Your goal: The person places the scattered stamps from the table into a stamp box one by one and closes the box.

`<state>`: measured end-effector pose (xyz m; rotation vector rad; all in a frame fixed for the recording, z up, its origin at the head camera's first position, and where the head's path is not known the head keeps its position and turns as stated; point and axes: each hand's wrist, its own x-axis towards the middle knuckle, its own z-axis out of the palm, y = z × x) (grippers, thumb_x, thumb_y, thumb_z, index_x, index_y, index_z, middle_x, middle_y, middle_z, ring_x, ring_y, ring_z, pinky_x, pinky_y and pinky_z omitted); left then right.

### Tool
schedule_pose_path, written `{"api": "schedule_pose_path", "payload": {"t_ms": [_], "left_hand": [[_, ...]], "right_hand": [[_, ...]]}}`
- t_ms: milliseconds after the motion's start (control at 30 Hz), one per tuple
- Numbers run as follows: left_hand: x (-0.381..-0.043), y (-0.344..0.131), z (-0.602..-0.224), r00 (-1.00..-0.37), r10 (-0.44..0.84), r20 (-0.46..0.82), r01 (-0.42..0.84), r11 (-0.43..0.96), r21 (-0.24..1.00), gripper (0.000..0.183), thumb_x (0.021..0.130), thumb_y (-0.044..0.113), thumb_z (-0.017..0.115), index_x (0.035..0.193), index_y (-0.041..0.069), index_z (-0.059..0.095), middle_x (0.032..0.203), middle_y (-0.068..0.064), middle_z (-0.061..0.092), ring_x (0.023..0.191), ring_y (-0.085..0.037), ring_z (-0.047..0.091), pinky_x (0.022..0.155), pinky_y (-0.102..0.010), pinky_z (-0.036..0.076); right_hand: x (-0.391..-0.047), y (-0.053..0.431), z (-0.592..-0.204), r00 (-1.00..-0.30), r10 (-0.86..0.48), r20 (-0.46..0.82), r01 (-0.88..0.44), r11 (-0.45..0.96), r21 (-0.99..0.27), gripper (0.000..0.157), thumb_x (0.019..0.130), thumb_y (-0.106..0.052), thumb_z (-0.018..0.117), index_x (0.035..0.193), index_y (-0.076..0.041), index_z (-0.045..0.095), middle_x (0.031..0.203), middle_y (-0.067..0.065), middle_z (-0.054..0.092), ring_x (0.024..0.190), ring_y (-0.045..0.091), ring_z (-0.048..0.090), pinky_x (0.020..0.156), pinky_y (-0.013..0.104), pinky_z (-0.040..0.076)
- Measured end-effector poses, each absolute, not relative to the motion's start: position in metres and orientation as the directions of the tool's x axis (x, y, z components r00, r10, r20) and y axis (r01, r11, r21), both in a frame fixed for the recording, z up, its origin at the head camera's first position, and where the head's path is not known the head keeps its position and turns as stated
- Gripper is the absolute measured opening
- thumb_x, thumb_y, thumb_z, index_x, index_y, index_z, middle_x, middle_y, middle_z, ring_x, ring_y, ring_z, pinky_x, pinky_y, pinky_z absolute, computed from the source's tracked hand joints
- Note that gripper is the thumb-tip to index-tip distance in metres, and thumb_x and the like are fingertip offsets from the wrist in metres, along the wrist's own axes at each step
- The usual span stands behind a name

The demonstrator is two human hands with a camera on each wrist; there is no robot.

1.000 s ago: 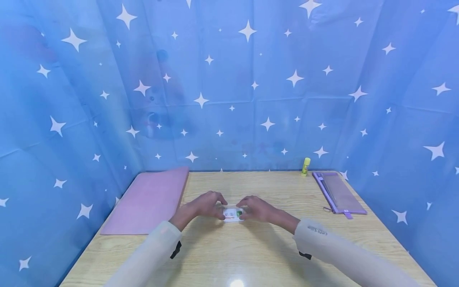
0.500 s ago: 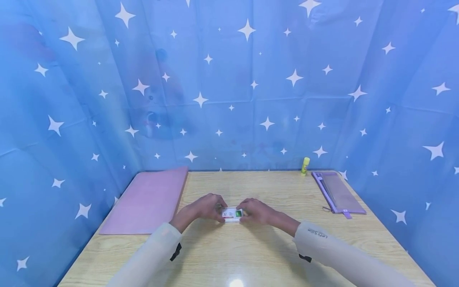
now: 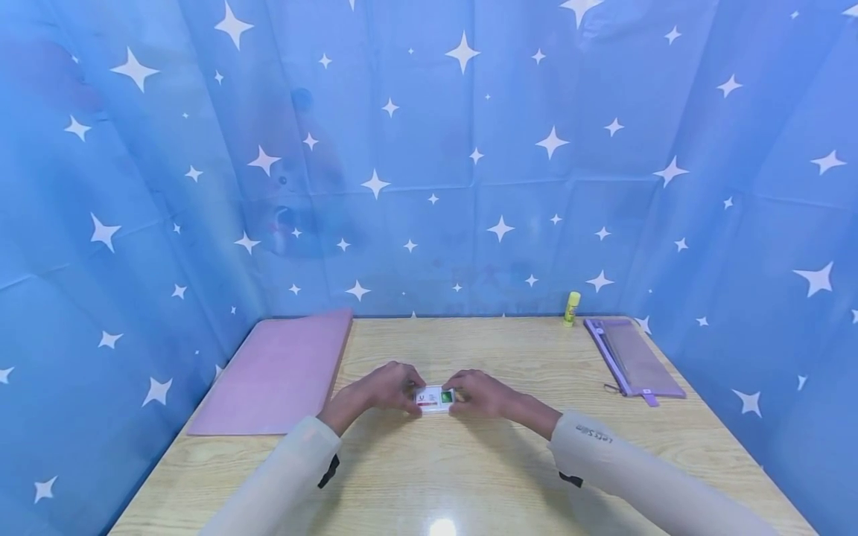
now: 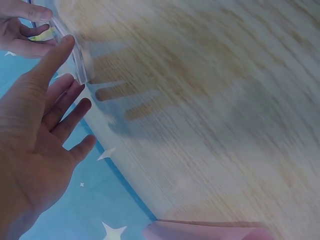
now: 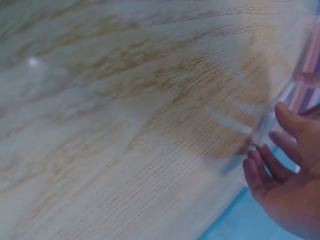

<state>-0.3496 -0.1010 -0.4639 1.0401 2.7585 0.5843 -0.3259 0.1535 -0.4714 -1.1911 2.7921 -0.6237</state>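
A small flat clear plastic case (image 3: pixel 434 400) with a white printed card and a green square in it lies between the two hands in the head view. Its left end is pinched by my left hand (image 3: pixel 391 386), thumb on the near edge and fingers on the far one. My right hand (image 3: pixel 480 394) pinches the right end in the same way. Edge-on, the clear case (image 4: pixel 79 62) shows at the left hand's thumb tip in the left wrist view. The right wrist view has the case (image 5: pixel 270 112) near the right thumb, partly hidden by fingers.
A pink folder (image 3: pixel 275 380) lies on the left of the wood-grain table (image 3: pixel 429 461). At the back right stand a yellow glue stick (image 3: pixel 572 309) and, beside it, a purple zip pouch (image 3: pixel 637 359). A blue star-patterned curtain (image 3: pixel 429 164) surrounds the table.
The case has turned slightly, so its card and green square show more fully and with less glare. Both hands have kept their hold and barely moved.
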Motion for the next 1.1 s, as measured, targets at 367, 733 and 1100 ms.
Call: {"api": "schedule_pose_path", "payload": {"t_ms": [367, 733, 1100], "left_hand": [[-0.35, -0.098, -0.471, -0.761, 0.648, 0.013, 0.594, 0.689, 0.415, 0.053, 0.078, 0.026, 0.093, 0.122, 0.004, 0.073, 0.12, -0.007, 0.072, 0.108, -0.022, 0.067, 0.094, -0.032, 0.054], [-0.348, -0.095, -0.471, -0.755, 0.655, 0.005, 0.601, 0.69, 0.404, 0.055, 0.078, 0.03, 0.093, 0.124, 0.008, 0.073, 0.127, -0.006, 0.071, 0.118, -0.023, 0.065, 0.103, -0.036, 0.052], [-0.349, -0.095, -0.472, -0.748, 0.663, 0.012, 0.616, 0.687, 0.386, 0.055, 0.08, 0.032, 0.092, 0.125, 0.006, 0.073, 0.125, -0.006, 0.072, 0.114, -0.021, 0.066, 0.099, -0.033, 0.053]], "right_hand": [[-0.328, 0.156, -0.478, -0.722, -0.678, 0.14, -0.666, 0.624, -0.41, 0.039, 0.091, -0.013, 0.082, 0.125, 0.003, 0.07, 0.121, 0.019, 0.071, 0.104, 0.031, 0.068, 0.082, 0.037, 0.054], [-0.322, 0.163, -0.479, -0.71, -0.684, 0.167, -0.681, 0.606, -0.411, 0.04, 0.09, -0.011, 0.082, 0.124, 0.004, 0.069, 0.121, 0.021, 0.07, 0.108, 0.035, 0.067, 0.089, 0.046, 0.055], [-0.322, 0.165, -0.48, -0.722, -0.676, 0.147, -0.661, 0.612, -0.435, 0.04, 0.094, -0.015, 0.078, 0.128, 0.002, 0.067, 0.127, 0.02, 0.068, 0.112, 0.034, 0.065, 0.088, 0.044, 0.053]]}}
